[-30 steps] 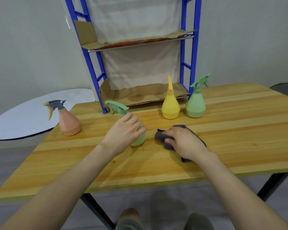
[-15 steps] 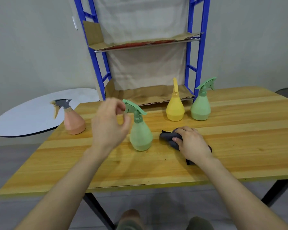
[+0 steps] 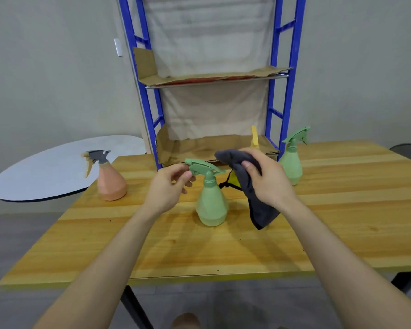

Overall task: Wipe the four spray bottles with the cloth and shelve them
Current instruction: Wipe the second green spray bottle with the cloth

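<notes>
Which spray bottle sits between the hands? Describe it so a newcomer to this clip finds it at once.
On the wooden table, in front of the blue shelf frame, look between the left hand and the right hand holding the grey cloth. The green spray bottle there stands nearest the camera; its green twin stands farther back by the frame's right post.

We now hold the cloth (image 3: 247, 186) off the table (image 3: 152, 252) in our right hand (image 3: 268, 184), while our left hand (image 3: 166, 188) pinches the bottle (image 3: 211, 205) sprayer.

green bottle (image 3: 211, 205) upright, grey cloth (image 3: 261, 210) held aloft
</notes>
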A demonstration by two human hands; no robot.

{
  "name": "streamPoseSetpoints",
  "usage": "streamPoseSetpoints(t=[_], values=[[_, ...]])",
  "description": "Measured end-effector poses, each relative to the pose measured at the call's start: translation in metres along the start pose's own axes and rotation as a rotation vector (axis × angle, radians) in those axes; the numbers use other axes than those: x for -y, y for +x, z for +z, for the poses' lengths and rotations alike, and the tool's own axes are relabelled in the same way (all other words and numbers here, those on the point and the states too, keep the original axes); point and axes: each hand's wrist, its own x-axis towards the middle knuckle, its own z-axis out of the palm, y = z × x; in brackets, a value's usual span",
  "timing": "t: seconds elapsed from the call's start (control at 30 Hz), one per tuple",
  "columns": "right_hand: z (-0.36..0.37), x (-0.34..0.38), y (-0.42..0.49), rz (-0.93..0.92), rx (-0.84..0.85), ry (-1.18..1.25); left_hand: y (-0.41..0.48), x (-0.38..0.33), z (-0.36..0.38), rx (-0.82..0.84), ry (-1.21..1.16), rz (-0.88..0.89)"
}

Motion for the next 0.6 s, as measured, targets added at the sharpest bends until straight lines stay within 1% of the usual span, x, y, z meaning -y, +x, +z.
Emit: streamPoseSetpoints(t=[0.07, 0.13, 0.27, 0.3, 0.33, 0.4, 0.43, 0.47, 0.53, 0.57, 0.6], values=[[-0.002, -0.002, 0.004, -0.084, 0.079, -0.076, -0.003, -0.004, 0.002, -0.029, -0.042, 0.012], [-0.006, -0.005, 0.006, -0.099, 0.086, -0.117, -0.004, -0.004, 0.000, -0.023, -0.029, 0.026], [-0.002, 0.007, 0.011, -0.094, -0.132, -0.062, -0.004, -0.005, 0.002, -0.006, 0.025, 0.054], [0.003, 0.013, 0.012, -0.112, -0.132, -0.050, -0.003, -0.007, 0.004, -0.010, 0.029, 0.062], [0.009, 0.019, 0.012, -0.141, -0.084, -0.061, -0.002, -0.008, 0.006, -0.016, 0.034, 0.072], [0.025, 0.022, 0.008, -0.185, 0.065, -0.109, 0.001, -0.009, 0.009, -0.027, 0.050, 0.085], [0.029, 0.020, 0.006, -0.182, 0.099, -0.097, 0.002, -0.009, 0.010, -0.032, 0.046, 0.082], [0.030, 0.020, 0.005, -0.147, 0.094, -0.035, 0.002, -0.008, 0.010, -0.033, 0.035, 0.078], [0.025, 0.024, 0.008, -0.049, 0.055, 0.166, 0.001, -0.009, 0.010, -0.032, 0.035, 0.083], [0.023, 0.025, 0.011, -0.032, 0.049, 0.221, 0.000, -0.010, 0.011, -0.029, 0.042, 0.092], [0.022, 0.026, 0.013, -0.040, 0.045, 0.213, 0.001, -0.011, 0.012, -0.024, 0.047, 0.104]])
